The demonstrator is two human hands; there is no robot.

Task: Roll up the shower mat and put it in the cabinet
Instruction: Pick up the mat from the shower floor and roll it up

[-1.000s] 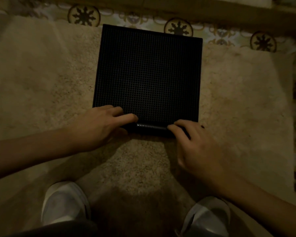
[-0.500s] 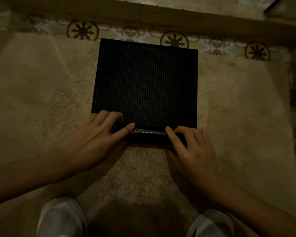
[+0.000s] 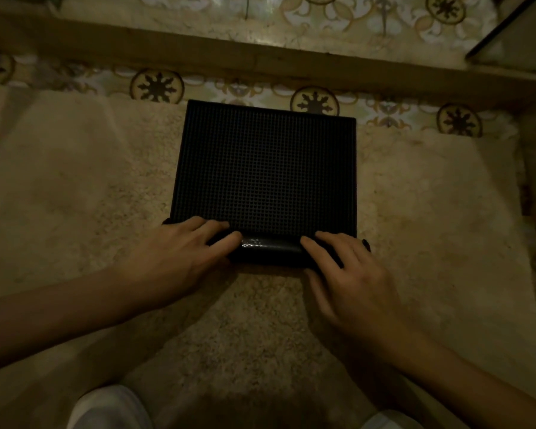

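The black shower mat (image 3: 265,174) is lying on a beige rug (image 3: 75,196) on the floor, with its far edge reaching the rug's far edge beside a strip of patterned tiles (image 3: 157,86). Its near edge is being turned into a tight roll (image 3: 270,249), and most of the gridded sheet is lying flat beyond it.

The left hand (image 3: 180,255) is being pressed on the roll near the mat's near-left corner, the right hand (image 3: 350,267) near the near-right corner. Neither grip is closed around anything: the fingers (image 3: 226,238) are being laid flat over the top of the roll, with the palms behind it. Whether the thumbs are tucked under it cannot be told.

The rolling step is judged to be only just under way. For it to be done well, even pressure is being called for from both hands, so that the roll is kept square to the mat's side edges and is not allowed to cone. The core is best kept tight, since a stiff rubbery sheet is likely to spring open if released. No cabinet is being shown here.
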